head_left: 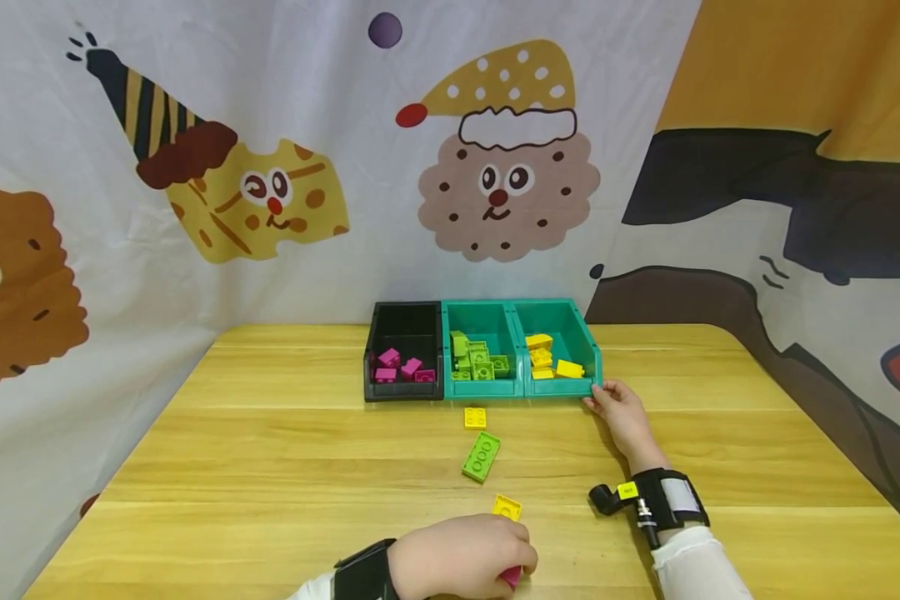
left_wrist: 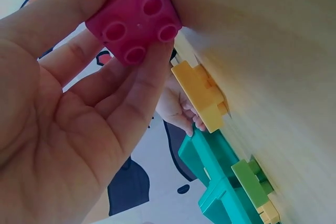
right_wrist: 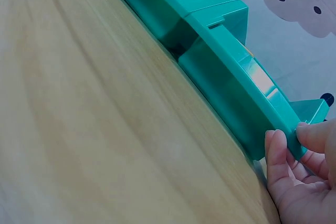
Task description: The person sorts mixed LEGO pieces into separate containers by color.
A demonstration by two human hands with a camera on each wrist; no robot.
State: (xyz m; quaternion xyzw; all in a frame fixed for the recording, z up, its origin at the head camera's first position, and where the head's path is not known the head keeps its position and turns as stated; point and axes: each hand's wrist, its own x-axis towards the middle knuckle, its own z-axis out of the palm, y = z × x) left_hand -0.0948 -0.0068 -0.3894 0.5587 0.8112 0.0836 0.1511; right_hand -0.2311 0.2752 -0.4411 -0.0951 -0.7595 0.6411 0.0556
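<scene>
A magenta toy brick [left_wrist: 139, 17] with round studs is pinched between the thumb and fingers of my left hand [head_left: 461, 554], low over the front of the table. Just beyond that hand lies a yellow brick [head_left: 507, 507], partly covered by it in the head view. My right hand [head_left: 622, 417] grips the front right corner of the right teal bin [head_left: 562, 388], thumb on the rim and fingers under the edge in the right wrist view. Yellow bricks [head_left: 542, 357] sit inside this bin.
The middle teal bin [head_left: 483, 389] holds green bricks, and the black bin [head_left: 403, 392] on the left holds magenta ones. A green brick [head_left: 482, 457] and another yellow brick [head_left: 475, 417] lie on the wooden table [head_left: 270, 467]. A printed cloth [head_left: 330, 283] hangs behind.
</scene>
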